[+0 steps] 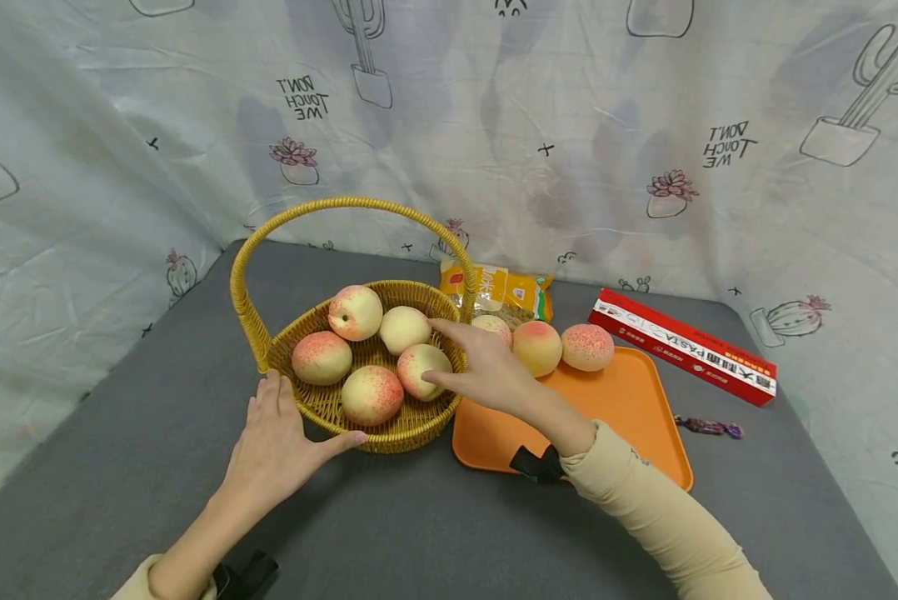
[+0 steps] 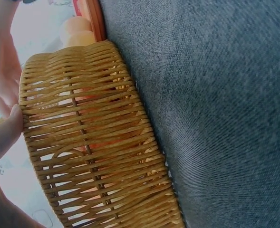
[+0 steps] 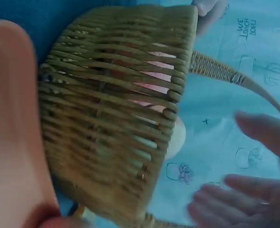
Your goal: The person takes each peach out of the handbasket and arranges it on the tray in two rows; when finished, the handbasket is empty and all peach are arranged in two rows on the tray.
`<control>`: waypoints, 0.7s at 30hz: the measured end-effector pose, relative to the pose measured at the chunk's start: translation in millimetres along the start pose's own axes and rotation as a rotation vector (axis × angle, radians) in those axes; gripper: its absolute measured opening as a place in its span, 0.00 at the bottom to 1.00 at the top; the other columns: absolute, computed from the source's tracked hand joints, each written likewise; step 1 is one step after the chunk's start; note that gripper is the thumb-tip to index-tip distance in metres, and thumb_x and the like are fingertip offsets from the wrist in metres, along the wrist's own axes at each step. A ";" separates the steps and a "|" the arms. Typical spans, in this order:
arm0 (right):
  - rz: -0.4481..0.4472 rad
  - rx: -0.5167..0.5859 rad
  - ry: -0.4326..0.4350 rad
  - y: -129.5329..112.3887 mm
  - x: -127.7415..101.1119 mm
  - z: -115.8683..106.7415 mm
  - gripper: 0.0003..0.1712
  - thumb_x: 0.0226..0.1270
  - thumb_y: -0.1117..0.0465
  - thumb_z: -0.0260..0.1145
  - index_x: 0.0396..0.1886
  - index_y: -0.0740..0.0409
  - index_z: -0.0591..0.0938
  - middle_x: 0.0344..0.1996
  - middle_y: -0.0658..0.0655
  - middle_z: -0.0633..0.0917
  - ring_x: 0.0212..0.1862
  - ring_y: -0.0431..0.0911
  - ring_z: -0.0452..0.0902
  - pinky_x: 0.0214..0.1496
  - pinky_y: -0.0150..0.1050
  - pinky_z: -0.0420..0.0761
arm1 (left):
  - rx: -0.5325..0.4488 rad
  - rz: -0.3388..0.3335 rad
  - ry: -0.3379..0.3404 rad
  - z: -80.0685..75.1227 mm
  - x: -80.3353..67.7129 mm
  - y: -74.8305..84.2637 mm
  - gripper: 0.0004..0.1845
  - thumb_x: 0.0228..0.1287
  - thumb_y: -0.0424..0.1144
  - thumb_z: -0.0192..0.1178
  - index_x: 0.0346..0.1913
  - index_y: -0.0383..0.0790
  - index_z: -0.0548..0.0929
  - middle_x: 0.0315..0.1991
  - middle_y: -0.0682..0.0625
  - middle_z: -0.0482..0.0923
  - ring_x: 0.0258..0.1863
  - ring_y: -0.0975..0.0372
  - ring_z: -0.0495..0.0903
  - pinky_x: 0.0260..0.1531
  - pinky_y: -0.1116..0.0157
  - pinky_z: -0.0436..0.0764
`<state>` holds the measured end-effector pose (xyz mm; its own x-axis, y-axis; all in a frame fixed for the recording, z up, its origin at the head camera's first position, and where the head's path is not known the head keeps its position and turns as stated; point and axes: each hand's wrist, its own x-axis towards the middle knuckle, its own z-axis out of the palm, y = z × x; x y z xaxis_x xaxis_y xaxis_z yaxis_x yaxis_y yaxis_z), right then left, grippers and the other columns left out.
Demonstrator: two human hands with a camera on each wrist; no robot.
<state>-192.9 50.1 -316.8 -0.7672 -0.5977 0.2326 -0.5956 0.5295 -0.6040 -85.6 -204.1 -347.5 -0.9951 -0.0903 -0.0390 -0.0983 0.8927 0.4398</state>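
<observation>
A woven basket (image 1: 411,425) with a tall arched handle stands on the grey surface (image 1: 157,450), a little left of the middle and nearer the back edge than the front. Five peaches lie in it. The person's left hand (image 1: 276,442) rests flat against the basket's near wall, fingers straight and relaxed, the thumb stretched along the lower rim; it grips nothing. From the left wrist view the thumb tip (image 2: 6,130) sits right against the wickerwork.

The right hand (image 1: 486,371) reaches over the basket's right rim. Its fingers are spread and nearly straight, and the thumb touches the peach (image 1: 419,367) lying closest to that rim, while the forefinger points across the top of it. Nothing is closed around the fruit. The right wrist view shows the fingers (image 3: 225,204) loose and apart beside the basket wall.

Just right of the basket, touching it, lies an orange tray (image 1: 629,400) with three more peaches along its back edge. Behind them sits a yellow packet (image 1: 501,287), and a red pasta box (image 1: 681,346) lies toward the back right corner. A small wrapped sweet (image 1: 707,427) lies right of the tray.
</observation>
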 end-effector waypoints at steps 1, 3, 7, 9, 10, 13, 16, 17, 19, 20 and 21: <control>0.034 -0.029 -0.051 -1.1 4.7 3.3 0.39 0.62 0.54 0.71 0.69 0.65 0.69 0.64 0.62 0.75 0.62 0.55 0.73 0.60 0.48 0.76 | 0.001 0.002 0.003 -0.3 0.1 -0.1 0.73 0.47 0.74 0.63 0.69 0.12 0.42 0.71 0.19 0.37 0.70 0.29 0.41 0.64 0.35 0.53; 0.110 -0.061 -0.133 -2.4 14.1 9.8 0.42 0.65 0.51 0.69 0.71 0.66 0.65 0.66 0.63 0.72 0.65 0.55 0.69 0.63 0.47 0.73 | 0.003 0.004 0.005 -0.6 0.0 -0.2 0.73 0.47 0.74 0.63 0.69 0.12 0.42 0.71 0.19 0.37 0.70 0.29 0.41 0.63 0.35 0.53; 0.244 -0.098 -0.196 -4.6 30.2 22.4 0.44 0.67 0.44 0.65 0.72 0.67 0.63 0.67 0.65 0.70 0.66 0.56 0.68 0.64 0.48 0.72 | 0.003 0.000 -0.001 -1.0 -0.8 -0.7 0.73 0.47 0.74 0.63 0.70 0.13 0.42 0.71 0.20 0.37 0.70 0.29 0.41 0.63 0.34 0.53; 0.283 -0.139 -0.220 -5.3 37.1 29.0 0.43 0.68 0.40 0.61 0.69 0.68 0.67 0.64 0.66 0.73 0.63 0.57 0.71 0.61 0.49 0.74 | 0.004 0.001 -0.001 -1.3 -0.9 -0.8 0.73 0.47 0.74 0.63 0.69 0.12 0.42 0.71 0.19 0.37 0.70 0.29 0.41 0.63 0.34 0.53; 0.295 -0.166 -0.241 -5.4 40.2 32.4 0.42 0.68 0.38 0.60 0.66 0.68 0.71 0.62 0.66 0.74 0.62 0.57 0.72 0.60 0.48 0.75 | 0.005 0.002 0.000 -1.4 -0.8 -0.9 0.73 0.47 0.74 0.63 0.69 0.12 0.42 0.71 0.19 0.37 0.70 0.29 0.41 0.64 0.35 0.52; 0.322 -0.251 -0.334 -5.0 48.3 41.5 0.37 0.69 0.35 0.56 0.50 0.67 0.81 0.54 0.67 0.78 0.54 0.58 0.77 0.53 0.46 0.79 | 0.011 -0.003 0.001 -1.2 -0.4 -0.7 0.73 0.47 0.73 0.63 0.69 0.12 0.42 0.71 0.19 0.37 0.69 0.29 0.41 0.63 0.34 0.53; 0.323 -0.332 -0.423 -4.2 53.9 45.2 0.33 0.71 0.35 0.54 0.38 0.62 0.85 0.50 0.66 0.80 0.52 0.58 0.78 0.51 0.45 0.79 | 0.010 -0.007 0.000 -0.4 -0.1 -0.1 0.72 0.47 0.73 0.64 0.70 0.12 0.42 0.71 0.19 0.37 0.69 0.29 0.42 0.63 0.34 0.54; 0.325 -0.349 -0.440 -3.9 55.1 44.8 0.33 0.71 0.36 0.54 0.37 0.61 0.85 0.48 0.65 0.81 0.51 0.57 0.78 0.50 0.44 0.79 | 0.010 -0.007 0.002 -0.1 0.0 0.1 0.73 0.47 0.73 0.63 0.70 0.13 0.42 0.71 0.19 0.37 0.70 0.29 0.42 0.62 0.34 0.55; 0.325 -0.371 -0.458 -3.4 56.8 42.0 0.30 0.70 0.36 0.56 0.36 0.59 0.85 0.45 0.62 0.82 0.49 0.55 0.79 0.47 0.42 0.80 | 0.007 -0.001 0.005 0.2 0.2 0.4 0.73 0.47 0.74 0.63 0.70 0.13 0.42 0.71 0.20 0.38 0.70 0.30 0.42 0.63 0.35 0.53; 0.322 -0.375 -0.462 -3.1 57.0 40.0 0.28 0.69 0.36 0.58 0.36 0.57 0.85 0.42 0.60 0.83 0.47 0.54 0.80 0.44 0.41 0.80 | 0.005 0.001 0.007 0.2 0.1 0.5 0.73 0.46 0.74 0.63 0.70 0.13 0.43 0.71 0.20 0.38 0.70 0.31 0.41 0.64 0.35 0.53; 0.321 -0.373 -0.468 -3.2 57.0 37.6 0.27 0.67 0.37 0.61 0.34 0.57 0.85 0.39 0.58 0.84 0.44 0.52 0.80 0.42 0.40 0.80 | 0.005 0.004 0.010 0.1 0.0 0.6 0.73 0.46 0.74 0.63 0.69 0.12 0.43 0.71 0.19 0.38 0.71 0.31 0.41 0.64 0.36 0.52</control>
<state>-225.8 -8.3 -330.2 -0.7861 -0.5294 -0.3190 -0.4624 0.8462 -0.2650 -85.6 -203.5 -347.3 -0.9955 -0.0909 -0.0282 -0.0941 0.8953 0.4355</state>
